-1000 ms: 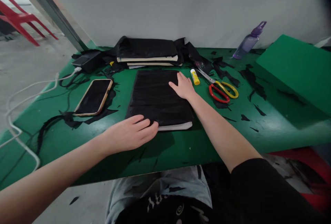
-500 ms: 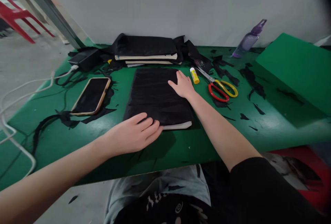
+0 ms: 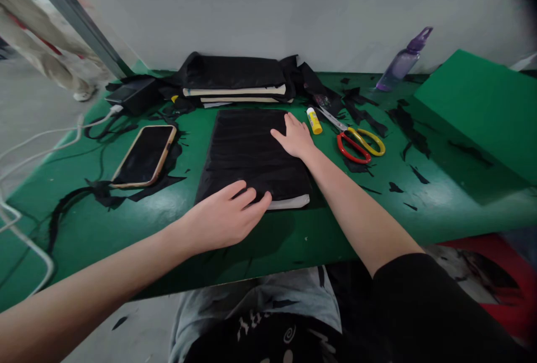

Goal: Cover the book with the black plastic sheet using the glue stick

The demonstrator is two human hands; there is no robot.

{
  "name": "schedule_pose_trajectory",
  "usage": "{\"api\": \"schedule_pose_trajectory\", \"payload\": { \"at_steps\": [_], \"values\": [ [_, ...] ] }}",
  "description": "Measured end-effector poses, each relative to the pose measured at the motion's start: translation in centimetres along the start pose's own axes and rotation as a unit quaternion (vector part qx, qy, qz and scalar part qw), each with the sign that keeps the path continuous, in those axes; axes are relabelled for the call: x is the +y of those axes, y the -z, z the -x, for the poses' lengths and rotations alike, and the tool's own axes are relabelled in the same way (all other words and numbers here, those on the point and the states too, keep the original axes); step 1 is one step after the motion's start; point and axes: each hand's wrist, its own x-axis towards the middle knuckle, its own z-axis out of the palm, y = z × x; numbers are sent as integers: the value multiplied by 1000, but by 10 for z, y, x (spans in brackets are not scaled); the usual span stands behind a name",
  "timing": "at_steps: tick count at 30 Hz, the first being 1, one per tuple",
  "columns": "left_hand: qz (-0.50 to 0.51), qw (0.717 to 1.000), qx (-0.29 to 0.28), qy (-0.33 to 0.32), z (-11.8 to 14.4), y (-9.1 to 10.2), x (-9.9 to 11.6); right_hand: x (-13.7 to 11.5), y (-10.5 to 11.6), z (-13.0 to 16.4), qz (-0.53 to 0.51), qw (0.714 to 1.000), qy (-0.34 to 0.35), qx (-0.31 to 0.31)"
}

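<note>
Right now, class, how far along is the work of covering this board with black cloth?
Done: two covered boards are stacked at the back, and cloth scraps lie about. In hand: black cloth lies over the front board, with the left hand flat on its near edge and the right hand on its far right part. Left: a pale corner shows uncovered.

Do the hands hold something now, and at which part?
Nothing is gripped. Both hands lie flat on the black-covered board: left hand at its near edge, right hand near its far right corner.
</note>
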Motion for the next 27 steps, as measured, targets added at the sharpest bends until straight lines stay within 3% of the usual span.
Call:
{"api": "schedule_pose_trajectory", "payload": {
  "at_steps": [9,27],
  "values": [
    [7,998,65,-12,-11,-5,5,-1,2,0,3,1000,-3,-3],
    [-1,996,73,55,-32,-10,9,-1,3,1,1,1000,-2,-5]
  ]
}}
